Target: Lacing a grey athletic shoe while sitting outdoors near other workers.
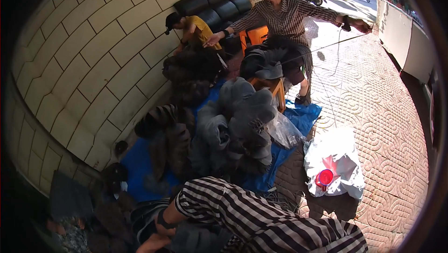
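Observation:
My right arm, in a black-and-white striped sleeve (242,206), crosses the lower edge toward the left. A dark band circles the wrist. My right hand (156,242) is low at the left, beside dark grey layered material (196,238). The lower edge and shadow hide most of its fingers, so a hold cannot be made out. My left hand is out of view. In front of me, thick dark grey rolled and folded bundles (233,117) are piled on a blue sheet (135,171). Thin grey strands (282,199) lie next to my sleeve.
Ahead, a seated person (284,17) stretches a thin dark cord (333,45) with dark bundles across the lap. Another person in yellow (201,30) bends by the tiled wall (93,66). A red cup (325,177) stands on a white plastic bag (347,159) at right. A black sofa (214,8) stands behind.

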The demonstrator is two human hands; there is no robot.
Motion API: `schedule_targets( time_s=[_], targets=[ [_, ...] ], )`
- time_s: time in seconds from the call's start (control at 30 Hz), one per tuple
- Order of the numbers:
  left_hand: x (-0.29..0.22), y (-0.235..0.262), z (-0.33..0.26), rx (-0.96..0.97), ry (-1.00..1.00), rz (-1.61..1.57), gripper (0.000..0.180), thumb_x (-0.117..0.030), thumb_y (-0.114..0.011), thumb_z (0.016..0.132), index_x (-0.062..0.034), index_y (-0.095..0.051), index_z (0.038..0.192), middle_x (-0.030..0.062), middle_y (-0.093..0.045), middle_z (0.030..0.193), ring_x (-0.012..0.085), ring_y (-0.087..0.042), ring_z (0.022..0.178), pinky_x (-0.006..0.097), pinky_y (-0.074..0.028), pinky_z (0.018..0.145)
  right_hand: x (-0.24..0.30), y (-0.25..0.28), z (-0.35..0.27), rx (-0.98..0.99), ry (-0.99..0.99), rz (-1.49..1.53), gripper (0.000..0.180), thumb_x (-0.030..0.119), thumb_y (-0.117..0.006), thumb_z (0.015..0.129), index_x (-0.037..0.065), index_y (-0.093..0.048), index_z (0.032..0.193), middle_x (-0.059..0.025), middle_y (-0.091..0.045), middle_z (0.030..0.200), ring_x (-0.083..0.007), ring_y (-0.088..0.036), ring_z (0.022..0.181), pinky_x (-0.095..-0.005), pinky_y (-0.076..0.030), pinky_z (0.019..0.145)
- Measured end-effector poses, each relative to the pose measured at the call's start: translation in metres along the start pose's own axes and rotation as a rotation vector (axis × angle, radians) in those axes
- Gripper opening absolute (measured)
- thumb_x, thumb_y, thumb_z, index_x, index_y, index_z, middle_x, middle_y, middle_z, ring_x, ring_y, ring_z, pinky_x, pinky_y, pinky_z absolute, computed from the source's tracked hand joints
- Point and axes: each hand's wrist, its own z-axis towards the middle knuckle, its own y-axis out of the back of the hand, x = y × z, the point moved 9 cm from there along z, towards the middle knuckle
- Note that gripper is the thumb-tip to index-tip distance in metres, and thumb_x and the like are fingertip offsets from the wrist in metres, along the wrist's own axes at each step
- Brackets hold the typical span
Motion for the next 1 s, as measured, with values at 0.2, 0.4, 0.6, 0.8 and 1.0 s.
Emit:
schedule_targets(
  time_s=[0.2,0.4,0.6,0.8,1.0],
  targets=[
    [0.009,-0.009,-0.016,-0.107,-0.095,-0.095,0.013,-0.013,-0.056,0.091,-0.001,-0.061,0.09,0.0011,-0.054,0.077,0.0149,-0.05,0.074,0.031,-0.041,0.065,0.039,0.097,-0.184,-0.152,-0.301,0.166,0.026,0.022,-0.061,0.078,-0.001,-0.071,0.087,-0.0186,-0.069,0.089,-0.0321,-0.067,0.082,-0.0431,-0.053,0.07],
    [-0.008,-0.005,-0.029,-0.411,-0.201,-0.336,0.019,-0.021,-0.058,0.092,-0.0024,-0.06,0.088,-0.0026,-0.053,0.075,0.0111,-0.047,0.072,0.029,-0.04,0.063,0.12,0.18,-0.307,-0.443,-0.624,0.379,0.028,0.023,-0.063,0.076,-0.002,-0.071,0.086,-0.0195,-0.07,0.089,-0.0328,-0.068,0.084,-0.0429,-0.053,0.07],
    [-0.07,-0.024,-0.078,-0.76,-0.422,0.396,0.021,-0.023,-0.051,0.096,-0.0046,-0.059,0.089,0.0118,-0.059,0.066,0.026,-0.056,0.058,0.037,-0.044,0.059,0.143,0.18,-0.318,-0.576,-0.564,0.273,0.023,0.02,-0.065,0.073,0.0,-0.067,0.082,-0.0192,-0.068,0.082,-0.0351,-0.068,0.079,-0.0454,-0.053,0.068],
    [-0.166,-0.095,-0.107,-0.587,-0.637,0.275,0.017,-0.012,-0.051,0.095,-0.0011,-0.05,0.083,0.0099,-0.057,0.067,0.0245,-0.056,0.055,0.032,-0.043,0.051,0.153,0.189,-0.336,-0.611,-0.449,0.278,0.017,0.014,-0.058,0.082,0.001,-0.061,0.092,-0.0215,-0.066,0.084,-0.0397,-0.065,0.085,-0.0481,-0.051,0.073],
    [-0.243,-0.139,-0.171,-0.374,-1.152,0.292,0.012,-0.007,-0.055,0.091,0.0018,-0.053,0.1,0.0158,-0.066,0.084,0.0202,-0.066,0.069,0.028,-0.048,0.052,0.155,0.222,-0.356,-0.658,-0.356,0.365,0.013,0.013,-0.052,0.091,0.001,-0.056,0.09,-0.0165,-0.063,0.074,-0.0378,-0.062,0.076,-0.0464,-0.047,0.069]
  ],
)
